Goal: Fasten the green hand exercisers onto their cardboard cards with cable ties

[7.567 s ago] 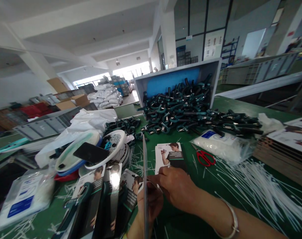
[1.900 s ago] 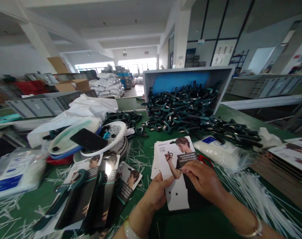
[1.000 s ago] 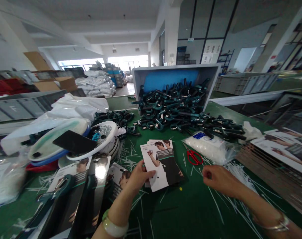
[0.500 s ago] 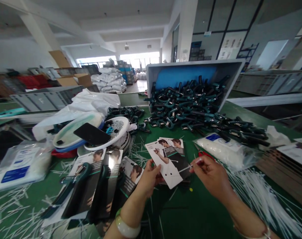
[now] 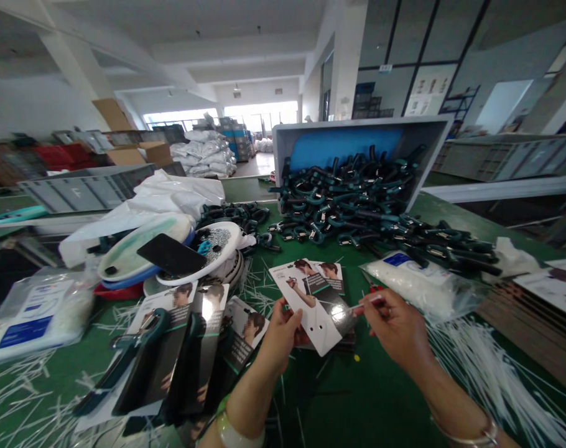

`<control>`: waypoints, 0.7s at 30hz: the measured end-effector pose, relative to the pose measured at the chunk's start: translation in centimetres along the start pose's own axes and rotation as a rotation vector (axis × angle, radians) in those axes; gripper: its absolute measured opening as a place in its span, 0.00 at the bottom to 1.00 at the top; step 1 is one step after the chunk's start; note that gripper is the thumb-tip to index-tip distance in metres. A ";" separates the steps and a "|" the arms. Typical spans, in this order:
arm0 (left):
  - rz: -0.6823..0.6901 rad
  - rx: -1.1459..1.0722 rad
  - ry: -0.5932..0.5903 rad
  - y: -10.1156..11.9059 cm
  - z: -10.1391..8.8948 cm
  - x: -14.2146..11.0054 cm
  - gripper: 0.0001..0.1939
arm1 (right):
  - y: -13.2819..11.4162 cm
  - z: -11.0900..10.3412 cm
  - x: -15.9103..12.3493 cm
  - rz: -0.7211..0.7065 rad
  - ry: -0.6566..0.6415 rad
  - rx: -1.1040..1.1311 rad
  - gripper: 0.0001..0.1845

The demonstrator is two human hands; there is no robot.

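Observation:
My left hand [image 5: 279, 336] is closed on the lower left edge of a printed card [image 5: 321, 331], which is tilted and has small punched holes. The thumb lies over its front. Behind and under it are more printed cards [image 5: 328, 274]. To the right of the card, my right hand [image 5: 397, 323] pinches a thin white cable tie [image 5: 359, 307] between thumb and fingertips. Its far end points toward the card; whether it passes through a hole, I cannot tell. Left of my left hand lie cards with dark green-handled tools [image 5: 145, 339] on them.
A grey bin [image 5: 444, 137] lies tipped at the back, dark green tools [image 5: 343, 199] spilling out. Loose cable ties [image 5: 479, 367] lie at right, beside a bag [image 5: 418, 280] of white ties. A black phone [image 5: 171, 254] rests on bowls at left. Brown stacked cards [image 5: 535, 323] stand far right.
My right hand has moved slightly right with the cable tie, away from the card's holes. My left hand and the card have barely moved.

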State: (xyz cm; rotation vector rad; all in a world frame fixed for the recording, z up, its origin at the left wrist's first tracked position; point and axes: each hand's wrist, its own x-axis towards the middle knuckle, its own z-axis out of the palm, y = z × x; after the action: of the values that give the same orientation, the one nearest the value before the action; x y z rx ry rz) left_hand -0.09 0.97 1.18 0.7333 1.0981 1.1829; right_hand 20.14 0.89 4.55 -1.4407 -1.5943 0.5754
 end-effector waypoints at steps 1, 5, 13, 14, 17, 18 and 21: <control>0.000 0.002 0.004 0.0 0.1 0.0 0.23 | -0.1 0.0 0.0 -0.002 -0.007 0.002 0.08; 0.013 0.008 0.047 0.0 0.3 0.2 0.23 | -0.4 -0.2 -0.5 -0.002 -0.009 0.073 0.09; 0.035 0.000 0.100 0.2 0.3 0.4 0.23 | -0.8 -0.4 -0.8 -0.052 0.005 0.029 0.08; 0.039 0.004 0.092 0.3 0.4 0.3 0.22 | -0.8 -0.4 -0.8 -0.042 0.003 0.049 0.08; 0.053 -0.005 0.061 0.5 0.7 0.1 0.22 | -0.6 0.2 -0.7 0.046 -0.025 0.159 0.08; 0.056 -0.015 0.056 0.5 0.8 0.0 0.23 | -0.3 0.7 -0.6 0.101 -0.041 0.217 0.09; 0.036 -0.041 0.048 0.8 1.4 -0.4 0.23 | 0.9 2.3 -0.4 0.294 -0.072 0.371 0.10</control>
State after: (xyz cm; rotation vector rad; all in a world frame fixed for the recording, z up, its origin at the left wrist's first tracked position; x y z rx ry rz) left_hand 0.95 0.89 2.49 0.6988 1.1007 1.2561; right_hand 18.67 1.21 2.57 -1.3861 -1.2517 1.0457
